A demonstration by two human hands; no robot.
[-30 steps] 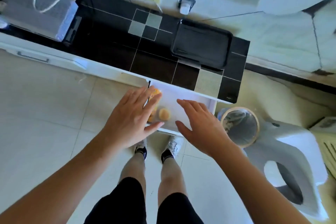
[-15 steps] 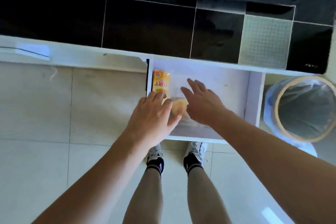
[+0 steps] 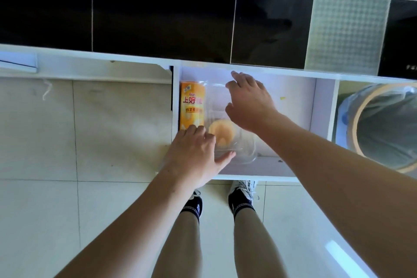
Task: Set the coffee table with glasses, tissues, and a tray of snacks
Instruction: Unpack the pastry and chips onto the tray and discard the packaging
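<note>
Both hands reach down into an open white drawer [image 3: 320, 106] set under the black tiled counter [image 3: 158, 13], which is where the snacks for the tray are kept. A clear plastic box [image 3: 239, 142] lies near the drawer's left end with a round yellow cake [image 3: 220, 132] inside it, and an orange snack packet [image 3: 191, 106] lies just beside it against the left wall. The left hand [image 3: 196, 156] sits at the box's near left corner, fingers bent over its edge and thumb stretched along the front rim; the grip looks only partly closed, more a steadying touch than a firm clamp. The right hand [image 3: 248, 101] hovers over the far half of the box with fingers spread and apart, clamped on nothing; whether it touches the lid cannot be told. Taking the box from both ends makes sense, as thin clear plastic flexes and could pop open under one hand. To the right of the drawer stands a bin [image 3: 383, 124] lined with a bag.
</note>
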